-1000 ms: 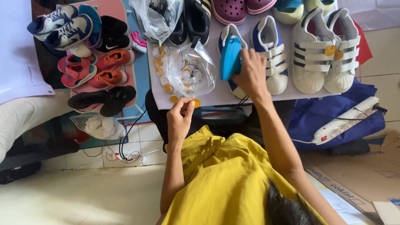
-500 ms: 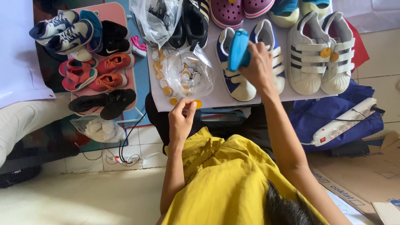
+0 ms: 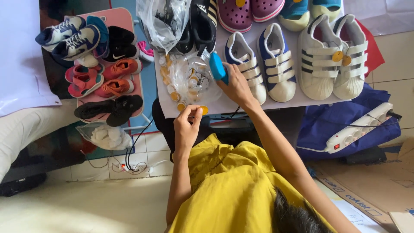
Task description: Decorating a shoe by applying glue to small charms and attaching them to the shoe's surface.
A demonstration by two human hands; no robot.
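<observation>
Left hand [image 3: 186, 125] pinches a small round orange-yellow paper tag [image 3: 203, 110] between thumb and fingertips, the disc poking out just to the right of the fingers, flat face up toward the camera

Right hand [image 3: 235, 86] is closed around a bright blue plastic tagging gun [image 3: 217, 67], its long axis running up and slightly left from the palm, nose end away from the wrist; I can't tell where its tip points

The one relation that counts: the tag sits below and a bit left of the blue tool, near but apart, with the left hand nearer the tag and the right nearer the shoes

Just above the left grip lies a crinkled clear plastic bag of more round orange tags [image 3: 189, 80], glossy and limp, a few loose discs beside it

Right of the tool, touching the right hand's knuckles, a small blue-and-white strap sneaker pair [image 3: 267, 64], smooth synthetic with hook straps

Further right a white strap sneaker pair with black stripes [image 3: 330, 60] already carries two orange discs

All rests on a white flat board [image 3: 284, 100], matte

Far left of both grips a pink tray of small mixed shoes [image 3: 125, 19]
</observation>
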